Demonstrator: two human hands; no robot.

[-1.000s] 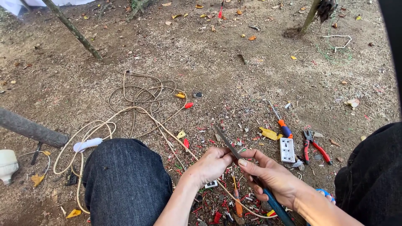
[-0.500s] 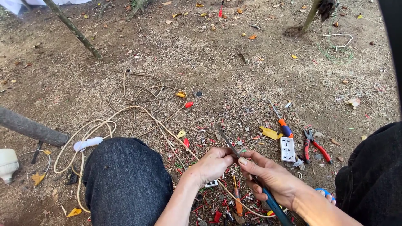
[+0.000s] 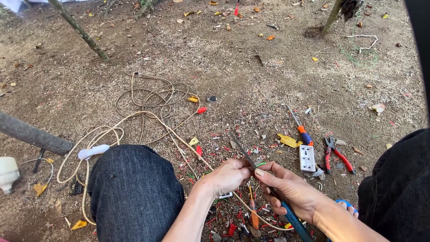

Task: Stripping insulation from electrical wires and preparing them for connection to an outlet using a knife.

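- The beige cable runs from loose coils on the dirt to the hands, where its end is being worked.
- Left hand is closed, pinching that end; right hand is wrapped around a blue-handled knife, blade at the wire.
- Red insulation scraps litter the ground, so much stripping looks done; the bared end is hard to make out.
- Screwdriver, white socket strip and red pliers lie untouched nearby.

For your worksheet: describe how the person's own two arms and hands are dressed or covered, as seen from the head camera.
Both forearms are bare, with no sleeves in view. The left hand and the right hand wear no gloves, and no rings, watch or bracelet can be seen. The fingernails are short and unpainted. The legs either side are in dark denim trousers.
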